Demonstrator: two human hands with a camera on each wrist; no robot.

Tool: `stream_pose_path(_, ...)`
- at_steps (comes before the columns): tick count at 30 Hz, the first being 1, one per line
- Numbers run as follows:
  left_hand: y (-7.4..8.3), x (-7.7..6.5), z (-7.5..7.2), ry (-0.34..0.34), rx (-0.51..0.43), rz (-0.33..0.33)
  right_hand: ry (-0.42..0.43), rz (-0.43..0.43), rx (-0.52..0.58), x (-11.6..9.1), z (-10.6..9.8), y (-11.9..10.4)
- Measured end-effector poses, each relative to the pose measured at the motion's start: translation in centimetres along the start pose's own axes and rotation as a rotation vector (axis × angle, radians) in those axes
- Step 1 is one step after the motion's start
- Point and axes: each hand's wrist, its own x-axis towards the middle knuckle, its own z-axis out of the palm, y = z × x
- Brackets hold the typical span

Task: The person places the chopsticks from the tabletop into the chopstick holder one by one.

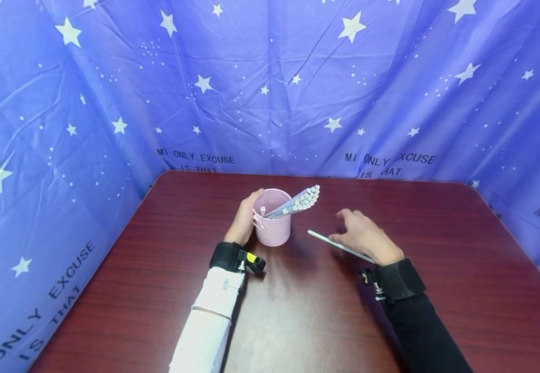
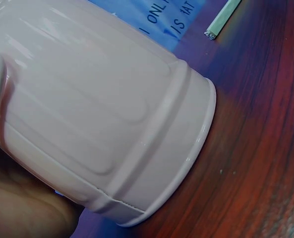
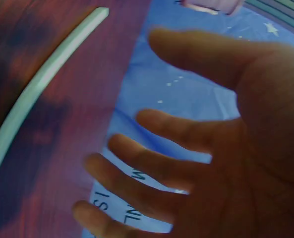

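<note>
A pink bucket (image 1: 273, 231) stands upright on the table, gripped at its left side by my left hand (image 1: 243, 220), with the thumb near the rim. Its wall (image 2: 97, 99) fills much of the left wrist view. Several thin pale square-ended sticks (image 1: 303, 201) lean out over the bucket's right rim. One more pale square stick end (image 1: 263, 209) shows low inside. To the right, a single pale stick (image 1: 318, 237) lies on the table, its surface (image 3: 42, 77) slightly curved in the right wrist view. Over it hovers my right hand (image 1: 365, 235), fingers spread and holding nothing.
The dark red wooden table (image 1: 270, 311) has rounded far corners. Blue star-patterned cloth (image 1: 270, 103) hangs round its back and sides. Black bands with small cameras (image 1: 253, 262) are strapped on both wrists.
</note>
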Motion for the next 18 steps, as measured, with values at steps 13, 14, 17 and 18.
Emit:
stream_pose_path(13, 0.1, -0.1, 0.0, -0.005, -0.008, -0.001, -0.056, -0.013, -0.122, 7.9, 7.7, 9.3)
stream_pose_path(14, 0.1, -0.1, 0.0, -0.006, -0.006, -0.001, -0.051, -0.022, -0.122, 7.9, 7.8, 9.3)
stream_pose_path(17, 0.1, -0.2, 0.0, -0.008, -0.005, 0.001, -0.036, -0.029, -0.134, 7.5, 7.6, 8.8)
stream_pose_path(18, 0.1, -0.2, 0.0, -0.008, -0.006, 0.002, -0.035, -0.027, -0.145, 7.1, 7.4, 8.3)
